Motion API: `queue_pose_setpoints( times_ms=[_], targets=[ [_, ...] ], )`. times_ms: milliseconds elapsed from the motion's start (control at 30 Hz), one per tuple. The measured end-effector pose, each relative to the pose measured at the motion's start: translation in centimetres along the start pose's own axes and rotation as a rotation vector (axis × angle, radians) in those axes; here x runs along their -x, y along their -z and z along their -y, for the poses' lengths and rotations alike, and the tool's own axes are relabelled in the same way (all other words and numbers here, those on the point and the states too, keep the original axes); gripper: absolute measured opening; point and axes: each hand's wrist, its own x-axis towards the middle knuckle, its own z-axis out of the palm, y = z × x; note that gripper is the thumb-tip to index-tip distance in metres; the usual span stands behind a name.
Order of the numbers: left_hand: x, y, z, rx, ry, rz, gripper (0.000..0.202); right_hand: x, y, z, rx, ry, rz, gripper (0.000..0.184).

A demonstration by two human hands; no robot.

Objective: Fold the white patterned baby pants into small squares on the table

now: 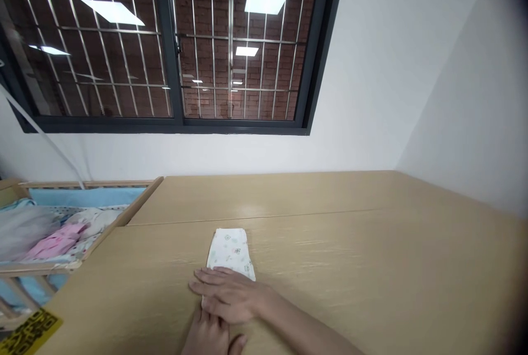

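A white folded cloth (231, 248) with a small pastel print lies flat on the wooden tabletop (330, 267). Across its near part rests my right hand (231, 294), palm down, with its fingers stretched out to the left. My left hand (208, 336) is just below, at the bottom edge of the view. Its fingertips go under my right palm and are hidden there, while its thumb stands apart to the right. The near end of the cloth is covered by both hands.
At the left stands a wooden crib (136, 206) with blue padding, holding a pink cloth (60, 240) and a whitish, sheer bundle (25, 231). A yellow-and-black patterned label (31, 333) sits at the lower left. Behind the tabletop are a white wall (363, 96) and a barred window (177, 69).
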Motion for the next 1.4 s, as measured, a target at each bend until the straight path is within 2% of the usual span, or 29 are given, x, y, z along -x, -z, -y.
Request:
queue_pose_setpoints(
  times_ms=[100, 233, 400, 533, 633, 733, 800, 867, 967, 1033, 1100, 1167, 1233, 1267, 1333, 1400],
  targets=[
    [-0.2, -0.6, 0.3, -0.125, -0.047, -0.149, 0.064, -0.5, 0.2, -2.1, 0.087, -0.037, -0.028, 0.055],
    [-0.4, -0.5, 0.7, -0.158, -0.07, -0.197, 0.061, -1.3, 1.8, -4.7, 0.167, -0.124, -0.054, 0.059],
    [-0.1, -0.6, 1.3, -0.168, -0.087, -0.193, 0.057, -2.2, 3.4, -8.0, 0.242, -0.161, -0.07, 0.064],
    [0.1, -1.0, 1.5, -0.121, -0.07, -0.105, 0.048, -2.5, 4.1, -9.7, 0.289, -0.181, -0.08, 0.065],
    [-0.3, -0.4, 2.0, -0.077, -0.06, 0.031, 0.041, -2.6, 4.1, -9.9, 0.347, -0.171, -0.143, 0.061],
    [-1.6, 1.4, 3.5, 0.01, -0.091, 0.168, 0.047, -2.4, 3.7, -9.4, 0.469, -0.127, -0.301, 0.058],
    [-2.7, 2.9, 4.8, 0.103, -0.094, 0.211, 0.041, -1.8, 3.1, -8.8, 0.539, -0.109, -0.411, 0.05],
    [-3.7, 4.2, 6.0, 0.203, -0.094, 0.188, 0.032, -0.9, 2.5, -8.3, 0.531, -0.134, -0.5, 0.039],
    [-4.5, 5.1, 7.4, 0.323, -0.166, 0.067, 0.028, 1.0, 2.4, -7.7, 0.304, -0.225, -0.573, 0.029],
    [-4.8, 5.2, 7.8, 0.369, -0.208, 0.034, 0.03, 2.5, 3.1, -7.2, 0.052, -0.276, -0.515, 0.026],
    [-5.4, 5.4, 8.0, 0.407, -0.189, 0.101, 0.033, 4.0, 4.4, -6.6, -0.172, -0.29, -0.384, 0.035],
    [-6.6, 5.9, 8.2, 0.458, -0.091, 0.239, 0.031, 5.3, 5.7, -5.9, -0.272, -0.301, -0.244, 0.064],
    [-8.2, 6.7, 8.6, 0.539, 0.023, 0.374, 0.028, 6.2, 6.4, -5.3, -0.237, -0.325, -0.112, 0.095],
    [-9.1, 7.2, 8.9, 0.591, 0.073, 0.418, 0.027, 6.4, 6.5, -5.1, -0.195, -0.331, -0.064, 0.104],
    [-10.7, 8.1, 9.6, 0.707, 0.147, 0.457, 0.029, 6.4, 6.3, -5.1, -0.13, -0.314, -0.047, 0.103],
    [-11.6, 8.6, 10.4, 0.846, 0.194, 0.489, 0.031, 6.1, 5.8, -5.4, -0.146, -0.285, -0.116, 0.076]
  ],
)
